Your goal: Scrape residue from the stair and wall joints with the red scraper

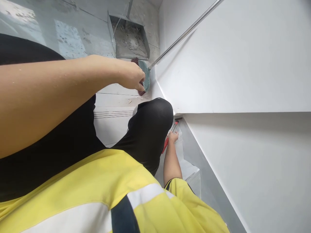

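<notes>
Stair corner: broom head (146, 76) against left fingers (140, 82).

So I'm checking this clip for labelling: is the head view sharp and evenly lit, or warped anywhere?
Head view: soft, even light, no glare; faint shadow under the wall ledge. The left hand at the broom head is sharp, the right hand on the red tool small. The near forearm looms large and stretched.

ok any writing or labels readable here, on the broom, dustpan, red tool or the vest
None can be read. The broom head by the left hand, the dustpan, the red tool in the right hand and the yellow vest show no legible words, numbers or signs.
</notes>
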Tool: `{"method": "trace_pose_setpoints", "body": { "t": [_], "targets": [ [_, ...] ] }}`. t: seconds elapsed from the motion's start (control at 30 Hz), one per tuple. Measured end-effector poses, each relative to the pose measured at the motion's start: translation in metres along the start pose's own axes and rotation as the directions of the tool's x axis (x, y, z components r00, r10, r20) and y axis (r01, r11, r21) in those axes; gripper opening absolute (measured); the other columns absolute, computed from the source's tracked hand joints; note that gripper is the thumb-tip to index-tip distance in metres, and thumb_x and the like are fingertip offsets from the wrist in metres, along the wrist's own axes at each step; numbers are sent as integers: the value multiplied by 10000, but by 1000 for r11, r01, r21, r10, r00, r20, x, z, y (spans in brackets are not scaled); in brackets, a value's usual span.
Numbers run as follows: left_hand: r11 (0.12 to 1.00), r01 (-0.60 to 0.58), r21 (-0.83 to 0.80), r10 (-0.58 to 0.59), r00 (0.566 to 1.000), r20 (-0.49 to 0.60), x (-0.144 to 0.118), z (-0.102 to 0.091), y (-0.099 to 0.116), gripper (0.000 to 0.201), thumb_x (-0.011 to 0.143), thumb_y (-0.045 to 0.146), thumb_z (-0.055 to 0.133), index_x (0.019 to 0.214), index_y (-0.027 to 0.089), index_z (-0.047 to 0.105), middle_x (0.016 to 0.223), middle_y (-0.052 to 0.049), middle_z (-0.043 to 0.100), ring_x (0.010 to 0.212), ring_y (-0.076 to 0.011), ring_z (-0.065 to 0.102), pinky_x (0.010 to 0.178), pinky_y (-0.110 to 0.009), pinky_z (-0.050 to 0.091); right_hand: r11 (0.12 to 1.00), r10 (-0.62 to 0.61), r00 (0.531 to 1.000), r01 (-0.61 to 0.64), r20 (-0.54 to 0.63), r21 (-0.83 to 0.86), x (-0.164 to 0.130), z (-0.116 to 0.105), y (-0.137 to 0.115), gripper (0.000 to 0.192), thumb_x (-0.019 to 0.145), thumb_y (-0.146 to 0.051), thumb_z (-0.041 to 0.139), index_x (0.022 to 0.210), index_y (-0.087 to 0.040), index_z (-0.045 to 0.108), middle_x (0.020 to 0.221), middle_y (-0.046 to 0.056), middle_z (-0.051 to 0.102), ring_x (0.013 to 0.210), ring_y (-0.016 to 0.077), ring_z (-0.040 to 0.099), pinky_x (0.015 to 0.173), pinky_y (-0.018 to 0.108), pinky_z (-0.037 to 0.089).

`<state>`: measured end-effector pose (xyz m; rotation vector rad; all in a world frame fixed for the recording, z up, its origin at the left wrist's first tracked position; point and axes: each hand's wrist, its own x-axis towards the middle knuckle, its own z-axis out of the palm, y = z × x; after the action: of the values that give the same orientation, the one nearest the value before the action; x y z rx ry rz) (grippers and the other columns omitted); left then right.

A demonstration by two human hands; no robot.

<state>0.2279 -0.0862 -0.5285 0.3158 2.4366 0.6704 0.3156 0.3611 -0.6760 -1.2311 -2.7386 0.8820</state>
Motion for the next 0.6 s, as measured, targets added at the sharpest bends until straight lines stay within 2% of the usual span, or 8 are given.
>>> {"method": "trace_pose_setpoints", "body": {
  "t": [0.1,0.3,0.47,0.6],
  "targets": [
    [1000,-18,-10,18,1000,15,1,3,-4,831,725,705,282,1421,251,300,1332,-31,496,1313,-447,244,1009,-647,154,998,57,998,-58,-40,-33,-5,12,-14,451,742,-189,591,1179,-118,504,750,48,639,528,137,606,495,209,470],
    [997,74,0,-74,997,34,-3,-4,6,780,747,672,365,1362,195,407,1228,-79,565,1258,-398,370,1011,-562,263,998,69,997,-69,-17,4,-11,12,-6,491,780,-232,549,1249,-137,436,756,46,639,545,155,621,474,224,475],
    [1000,-6,18,5,997,71,7,3,4,852,741,722,257,1440,235,261,1337,-42,497,1333,-452,183,1048,-602,89,995,99,994,-99,-51,-6,-15,24,-23,419,780,-195,582,1183,-128,488,733,53,626,578,155,634,524,213,478],
    [1000,26,-7,-25,997,72,4,1,4,818,744,698,308,1403,213,334,1256,-66,554,1290,-428,301,1031,-586,186,986,164,979,-163,-118,20,-25,28,-33,415,786,-199,590,1179,-128,480,675,37,597,589,165,618,535,226,469]
  ]
}}
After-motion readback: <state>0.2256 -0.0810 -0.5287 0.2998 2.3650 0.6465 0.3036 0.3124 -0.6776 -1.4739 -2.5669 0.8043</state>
